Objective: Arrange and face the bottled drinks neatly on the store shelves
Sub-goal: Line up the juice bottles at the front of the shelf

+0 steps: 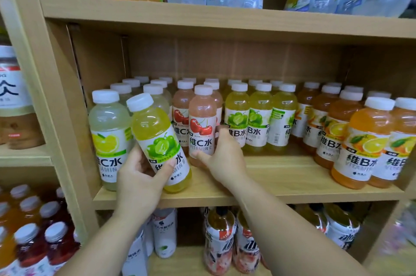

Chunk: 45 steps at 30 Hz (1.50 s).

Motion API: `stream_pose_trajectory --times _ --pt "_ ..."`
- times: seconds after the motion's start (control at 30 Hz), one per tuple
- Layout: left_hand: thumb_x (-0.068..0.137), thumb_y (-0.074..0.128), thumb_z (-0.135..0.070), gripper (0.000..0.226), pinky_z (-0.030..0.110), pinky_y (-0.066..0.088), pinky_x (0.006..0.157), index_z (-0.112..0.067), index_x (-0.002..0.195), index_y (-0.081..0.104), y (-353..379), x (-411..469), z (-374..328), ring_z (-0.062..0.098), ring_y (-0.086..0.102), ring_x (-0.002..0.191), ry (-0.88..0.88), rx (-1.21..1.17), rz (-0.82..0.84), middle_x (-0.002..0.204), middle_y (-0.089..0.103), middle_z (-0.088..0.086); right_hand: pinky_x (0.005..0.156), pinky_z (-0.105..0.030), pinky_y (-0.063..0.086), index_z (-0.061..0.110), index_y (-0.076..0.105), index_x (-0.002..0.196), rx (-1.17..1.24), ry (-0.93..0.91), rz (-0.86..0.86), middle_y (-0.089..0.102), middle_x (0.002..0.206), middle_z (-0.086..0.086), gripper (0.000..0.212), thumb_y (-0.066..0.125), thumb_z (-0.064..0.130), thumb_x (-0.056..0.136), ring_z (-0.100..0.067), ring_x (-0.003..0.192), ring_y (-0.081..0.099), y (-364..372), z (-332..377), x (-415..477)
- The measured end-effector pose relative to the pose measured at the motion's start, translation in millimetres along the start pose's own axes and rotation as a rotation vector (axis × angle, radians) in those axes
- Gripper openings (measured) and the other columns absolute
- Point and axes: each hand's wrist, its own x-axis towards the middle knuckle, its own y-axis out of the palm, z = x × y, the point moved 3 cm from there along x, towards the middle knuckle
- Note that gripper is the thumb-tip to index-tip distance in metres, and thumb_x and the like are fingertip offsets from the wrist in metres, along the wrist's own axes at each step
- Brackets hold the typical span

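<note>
My left hand (pixel 139 174) grips a yellow-green plum-label bottle (pixel 157 138), tilted to the left and lifted off the middle shelf (pixel 281 185). My right hand (pixel 221 158) is curled around the lower part of a pink cherry-label bottle (pixel 201 122) standing upright at the front of its row. A pale lemon-label bottle (pixel 108 131) stands at the shelf's left end. Green plum-label bottles (pixel 258 118) stand in rows right of the cherry ones. Orange-label bottles (pixel 358 143) fill the right side.
A bare strip of shelf lies in front of the green plum-label rows. The upper shelf (pixel 202 14) holds orange and lemon drinks. Below are white and pink-labelled bottles (pixel 221 244). The left bay (pixel 31 237) has red and orange drinks behind a wooden upright.
</note>
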Motion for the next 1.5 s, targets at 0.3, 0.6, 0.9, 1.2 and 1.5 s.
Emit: stream_pose_trajectory --times 0.3,0.6,0.9,1.2,1.5 --pt "0.075 0.085 -0.003 0.065 0.008 0.053 0.079 -0.037 0.127 0.064 35 -6 0 -0.002 0.071 0.097 -0.002 0.055 0.147 0.108 0.074 -0.026 0.087 -0.016 0.048 0.028 0.053 0.141 0.189 -0.011 0.075 0.065 0.116 0.013 0.051 0.071 0.036 0.094 -0.002 0.1 0.063 -59 -31 -25" --pt "0.061 0.092 -0.051 0.073 0.045 0.053 0.102 -0.056 0.123 0.055 148 -6 -24 0.001 0.067 0.115 -0.014 -0.03 0.368 0.118 0.072 -0.025 0.082 -0.036 0.062 0.022 0.073 0.117 0.377 0.002 0.109 0.077 0.107 -0.004 0.026 0.074 0.019 0.091 -0.009 0.09 0.07 -115 -84 -24" --pt "0.078 0.086 -0.041 0.051 0.039 0.058 0.093 -0.042 0.122 0.06 210 -7 -33 -0.004 0.068 0.105 0.021 0.158 0.351 0.112 0.072 -0.029 0.089 -0.034 0.06 0.031 0.066 0.124 0.424 0.002 0.1 0.074 0.114 0.009 0.031 0.07 0.021 0.095 -0.009 0.103 0.07 -139 -131 -10" --pt "0.089 0.077 -0.023 0.035 0.009 0.05 0.081 -0.046 0.114 0.066 215 -8 -32 -0.005 0.066 0.096 0.093 0.34 0.223 0.106 0.07 -0.025 0.092 -0.024 0.057 0.031 0.052 0.139 0.414 0.005 0.209 0.07 0.12 0.013 0.051 0.073 0.02 0.093 0.001 0.101 0.069 -134 -149 -3" --pt "0.086 0.081 -0.016 0.029 0.026 0.056 0.066 -0.028 0.108 0.067 245 -9 -24 0.011 0.069 0.064 0.046 0.405 0.306 0.1 0.072 -0.016 0.1 -0.037 0.052 0.047 0.045 0.123 0.335 0.059 0.041 0.063 0.127 0.011 0.053 0.08 0.035 0.085 -0.012 0.116 0.06 -136 -164 3"
